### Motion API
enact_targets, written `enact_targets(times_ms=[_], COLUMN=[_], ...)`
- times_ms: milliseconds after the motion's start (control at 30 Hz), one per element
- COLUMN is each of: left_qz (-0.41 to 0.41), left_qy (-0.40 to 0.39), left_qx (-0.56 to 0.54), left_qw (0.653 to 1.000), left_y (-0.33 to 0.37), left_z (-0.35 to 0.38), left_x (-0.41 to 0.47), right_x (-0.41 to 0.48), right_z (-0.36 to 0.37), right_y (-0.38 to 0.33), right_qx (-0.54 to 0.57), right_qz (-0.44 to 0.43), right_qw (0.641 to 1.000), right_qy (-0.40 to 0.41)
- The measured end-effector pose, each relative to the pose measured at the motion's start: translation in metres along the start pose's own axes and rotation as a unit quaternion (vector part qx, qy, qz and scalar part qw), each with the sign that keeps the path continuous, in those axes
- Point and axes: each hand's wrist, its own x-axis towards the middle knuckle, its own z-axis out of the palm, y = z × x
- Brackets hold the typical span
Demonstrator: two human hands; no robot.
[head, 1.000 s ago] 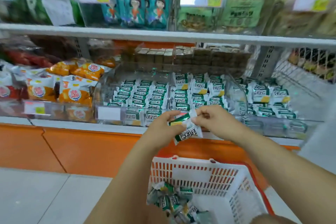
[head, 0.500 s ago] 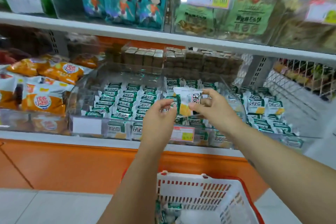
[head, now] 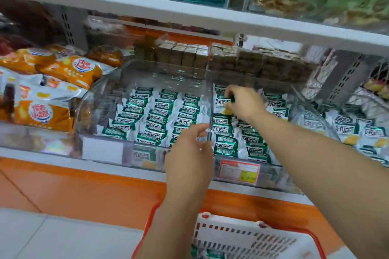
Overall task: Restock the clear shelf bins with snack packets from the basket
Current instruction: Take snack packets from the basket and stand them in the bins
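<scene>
Green-and-white foil snack packet (head: 222, 102), pinched in right hand (head: 245, 103) fingers, at middle clear plastic bin's (head: 273, 172) far row; left hand (head: 189, 153) relaxed, empty. Placing step; next: align, release.

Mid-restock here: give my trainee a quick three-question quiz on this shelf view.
1. True or false: the right hand pinches a green-and-white packet inside the middle clear bin.
2. What colour are the large packets at far left? A orange, B blue, C black.
3. Fill in: the white basket sits ___ the shelf.
Key: 1 true; 2 A; 3 below.
</scene>
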Motion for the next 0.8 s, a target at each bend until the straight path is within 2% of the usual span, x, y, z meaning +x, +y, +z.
enact_targets(times_ms=[167,333,467,533,667,733,800], left_qz=[0.004,0.002,0.005,0.011,0.045,0.065,0.082], left_qy=[0.013,0.014,0.015,0.032,0.062,0.040,-0.007], left_qx=[0.006,0.000,0.012,0.016,0.088,0.076,0.053], left_qw=[1.000,1.000,1.000,0.999,0.993,0.994,0.995], left_y=[-0.004,-0.004,-0.004,-0.004,0.009,0.015,0.019], left_z=[0.004,0.005,0.005,0.004,0.001,-0.002,-0.010], left_x=[0.001,0.000,0.001,0.001,-0.013,-0.023,-0.032], right_x=[0.005,-0.005,-0.034,-0.058,-0.120,-0.156,-0.190], right_z=[0.018,0.019,-0.001,-0.011,-0.026,-0.027,-0.017], right_y=[0.008,0.008,0.008,0.008,-0.001,-0.010,-0.018], right_qx=[-0.084,-0.102,-0.026,0.037,0.206,0.261,0.302], right_qz=[-0.037,-0.066,-0.050,-0.052,-0.060,-0.060,-0.065], right_qw=[0.995,0.993,0.997,0.997,0.974,0.953,0.938], right_qy=[0.045,0.014,-0.049,-0.043,0.075,0.141,0.155])
